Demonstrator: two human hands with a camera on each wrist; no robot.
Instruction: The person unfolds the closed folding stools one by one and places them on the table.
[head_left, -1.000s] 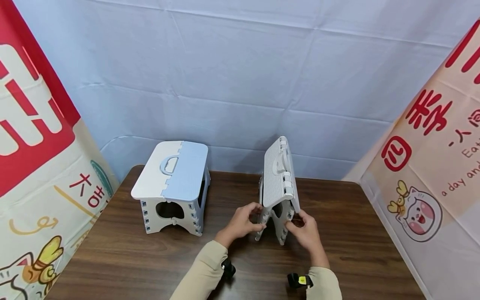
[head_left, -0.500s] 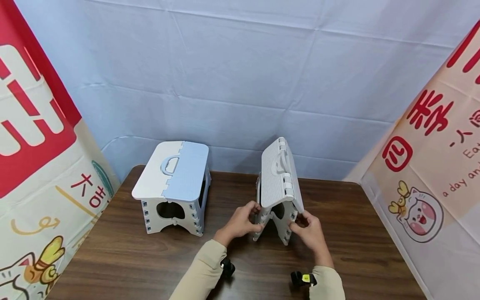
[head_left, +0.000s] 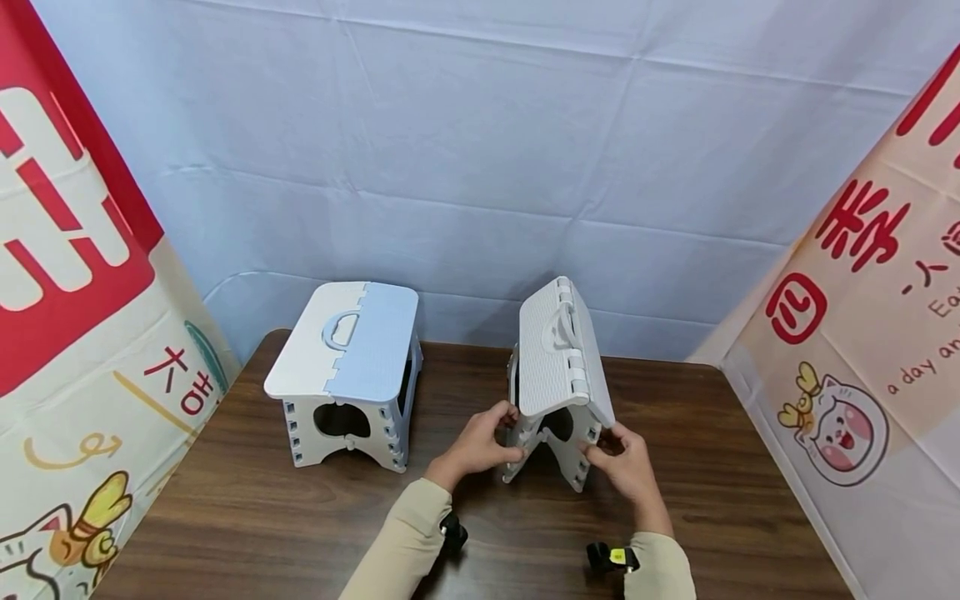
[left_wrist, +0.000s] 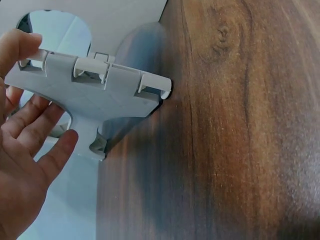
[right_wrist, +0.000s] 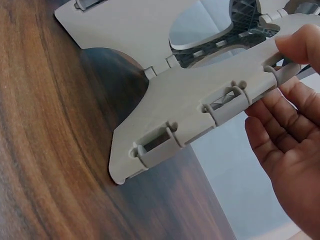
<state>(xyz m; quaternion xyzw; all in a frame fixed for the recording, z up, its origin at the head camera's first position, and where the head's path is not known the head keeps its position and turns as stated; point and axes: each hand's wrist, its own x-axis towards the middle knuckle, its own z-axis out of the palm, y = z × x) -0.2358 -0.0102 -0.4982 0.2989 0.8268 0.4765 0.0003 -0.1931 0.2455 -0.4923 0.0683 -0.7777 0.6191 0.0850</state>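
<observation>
A light grey folding stool (head_left: 551, 358) stands half unfolded on the table, its two top halves sloping down from a raised middle hinge with a carry handle. My left hand (head_left: 477, 448) grips the hinged left leg edge, thumb in front and fingers behind. On the opposite leg edge, my right hand (head_left: 624, 468) pinches with its thumb and fingers. In the left wrist view the hinged leg panel (left_wrist: 95, 85) touches the wood at its foot. The right wrist view shows the other leg panel (right_wrist: 195, 110) spread at an angle, its foot on the table.
A white and blue folding stool (head_left: 375, 342) stands fully unfolded to the left, its top flat. The brown wooden table (head_left: 225, 517) ends at a pale blue cloth backdrop (head_left: 465, 167). Printed banners (head_left: 832, 417) hang at both sides.
Both hands have drawn slightly apart, the right hand moving to the right. The grey stool's legs have spread wider and its top halves slope less steeply.
</observation>
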